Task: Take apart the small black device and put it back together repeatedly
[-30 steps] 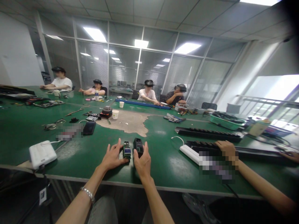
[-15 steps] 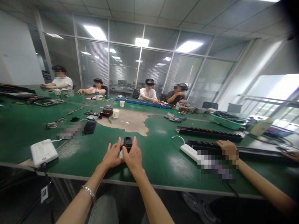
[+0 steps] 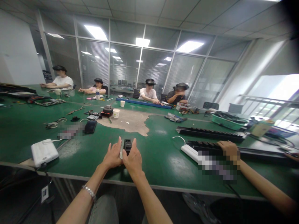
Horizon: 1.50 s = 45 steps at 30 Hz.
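Observation:
My right hand (image 3: 133,158) is closed around a small black box-shaped device (image 3: 127,145) with recesses in its top, held just above the table's near part. My left hand (image 3: 113,157) is close beside it, index finger pointing up. A small pale, whitish piece (image 3: 121,153) shows between the left fingers and the device, and the left hand seems to grip it. Its kind cannot be made out. The lower fingers of both hands are hidden behind the palms. A metal bracelet (image 3: 89,192) circles the left wrist.
On the green table (image 3: 154,165) stand a white adapter box (image 3: 44,151), a black phone (image 3: 90,127) and a paper cup (image 3: 116,113). Right, a co-worker's hand (image 3: 227,149) rests on a long black rail (image 3: 254,154) near a white power strip (image 3: 191,152). Several people sit opposite.
The left fingers have drawn slightly left, off the black device, and more of the pale piece shows. The right hand has barely moved.

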Motion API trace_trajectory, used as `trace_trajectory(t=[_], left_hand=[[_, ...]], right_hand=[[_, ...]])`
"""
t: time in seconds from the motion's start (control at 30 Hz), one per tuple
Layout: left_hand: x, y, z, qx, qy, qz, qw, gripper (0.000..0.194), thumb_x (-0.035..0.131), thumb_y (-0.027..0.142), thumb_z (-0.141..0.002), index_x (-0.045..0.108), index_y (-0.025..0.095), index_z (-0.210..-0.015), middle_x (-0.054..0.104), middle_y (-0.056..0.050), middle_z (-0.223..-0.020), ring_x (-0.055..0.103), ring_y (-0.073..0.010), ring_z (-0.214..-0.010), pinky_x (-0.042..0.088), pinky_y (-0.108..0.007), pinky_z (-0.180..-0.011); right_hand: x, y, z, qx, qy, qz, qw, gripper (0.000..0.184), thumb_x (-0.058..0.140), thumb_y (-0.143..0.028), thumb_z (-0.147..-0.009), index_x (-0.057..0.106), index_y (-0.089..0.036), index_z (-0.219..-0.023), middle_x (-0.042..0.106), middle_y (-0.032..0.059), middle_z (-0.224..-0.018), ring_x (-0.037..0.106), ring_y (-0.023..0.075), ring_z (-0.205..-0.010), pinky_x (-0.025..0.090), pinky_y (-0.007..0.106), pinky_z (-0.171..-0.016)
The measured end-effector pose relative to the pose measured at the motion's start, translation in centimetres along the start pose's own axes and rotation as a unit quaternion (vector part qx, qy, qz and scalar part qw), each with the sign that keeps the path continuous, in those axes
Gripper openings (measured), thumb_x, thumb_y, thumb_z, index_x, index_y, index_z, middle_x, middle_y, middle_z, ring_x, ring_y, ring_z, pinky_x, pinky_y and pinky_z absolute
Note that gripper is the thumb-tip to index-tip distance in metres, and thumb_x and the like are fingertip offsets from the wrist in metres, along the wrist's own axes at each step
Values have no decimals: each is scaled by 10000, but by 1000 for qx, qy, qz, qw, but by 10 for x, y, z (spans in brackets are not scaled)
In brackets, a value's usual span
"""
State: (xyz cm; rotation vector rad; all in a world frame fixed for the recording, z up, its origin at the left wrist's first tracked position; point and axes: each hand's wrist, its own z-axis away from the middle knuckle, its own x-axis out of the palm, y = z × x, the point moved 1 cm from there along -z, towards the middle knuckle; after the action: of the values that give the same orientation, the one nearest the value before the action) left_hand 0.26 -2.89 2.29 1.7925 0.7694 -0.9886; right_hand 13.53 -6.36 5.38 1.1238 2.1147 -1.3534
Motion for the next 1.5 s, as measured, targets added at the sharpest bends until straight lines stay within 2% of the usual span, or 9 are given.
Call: trace_trajectory(t=[0.1, 0.27, 0.5, 0.7, 0.83, 0.97, 1.13, 1.3, 1.5], left_hand=[[0, -1, 0, -2, 1, -2, 1000, 959, 462, 280, -796, -202, 125, -1470, 329, -143, -1497, 270, -252, -1386, 57, -513, -1149], [1, -1, 1, 9, 5, 4, 1000, 942, 450, 268, -807, -210, 162, -1470, 301, -111, -1519, 254, -242, -1394, 43, -518, -1148], [-1, 2, 0, 8, -10, 12, 1000, 1003, 490, 344, -807, -252, 153, -1454, 335, -113, -1503, 267, -256, -1387, 41, -517, -1149], [-2, 3, 0, 2, -9, 10, 1000, 976, 460, 306, -813, -259, 132, -1449, 396, -125, -1463, 285, -248, -1378, 45, -508, -1148], [0, 0, 0, 15, 3, 16, 1000, 1012, 502, 353, -801, -239, 150, -1459, 398, -117, -1463, 291, -257, -1374, 53, -519, -1145], [2, -2, -1, 24, 3, 16, 1000, 1159, 602, 489, -746, -253, 153, -1452, 386, -124, -1475, 282, -290, -1380, 47, -553, -1136], [-1, 1, -3, 13, 5, 19, 1000, 1203, 636, 630, -712, -180, 194, -1481, 392, -114, -1477, 302, -321, -1370, 58, -557, -1131], [-2, 2, -2, 8, -4, 19, 1000, 1238, 634, 672, -706, -200, 176, -1474, 448, -115, -1441, 305, -325, -1368, 56, -540, -1132], [-1, 0, -3, 10, -14, 15, 1000, 1240, 612, 692, -720, -227, 161, -1463, 451, -122, -1438, 283, -315, -1381, 40, -533, -1132]], right_hand=[[6, 6, 6, 11, -11, 1, 1000, 810, 574, -315, -827, 204, 24, -1463, 597, 244, -1182, 609, 312, -1054, 469, 386, -884], [8, 5, 2, -15, 19, -14, 1000, 819, 575, -370, -833, 225, 35, -1453, 509, 268, -1304, 536, 324, -1169, 433, 394, -951], [9, 0, -2, 23, -3, 12, 1000, 704, 490, -328, -880, 256, 5, -1454, 581, 247, -1219, 611, 301, -1050, 463, 370, -857], [7, 1, 2, 37, -20, 16, 999, 793, 554, -347, -841, 220, 16, -1462, 624, 246, -1128, 631, 314, -1004, 469, 375, -824], [-1, -6, -4, 43, -13, -7, 999, 800, 571, -335, -829, 228, 22, -1458, 628, 246, -1128, 636, 324, -1002, 477, 385, -833], [-21, -10, -17, 30, 51, -53, 997, 805, 555, -362, -843, 207, 11, -1465, 594, 244, -1208, 613, 312, -1069, 467, 383, -885], [-34, 19, -20, 17, 106, -72, 992, 769, 535, -348, -851, 208, -45, -1477, 569, 208, -1265, 586, 292, -1121, 447, 393, -938], [-20, 55, -7, 35, 91, -49, 994, 749, 544, -340, -839, 266, -1, -1446, 535, 248, -1291, 556, 317, -1161, 437, 414, -962], [-6, 68, 1, 27, 87, -26, 995, 724, 529, -350, -848, 294, 8, -1432, 514, 263, -1306, 526, 323, -1190, 436, 433, -961]])
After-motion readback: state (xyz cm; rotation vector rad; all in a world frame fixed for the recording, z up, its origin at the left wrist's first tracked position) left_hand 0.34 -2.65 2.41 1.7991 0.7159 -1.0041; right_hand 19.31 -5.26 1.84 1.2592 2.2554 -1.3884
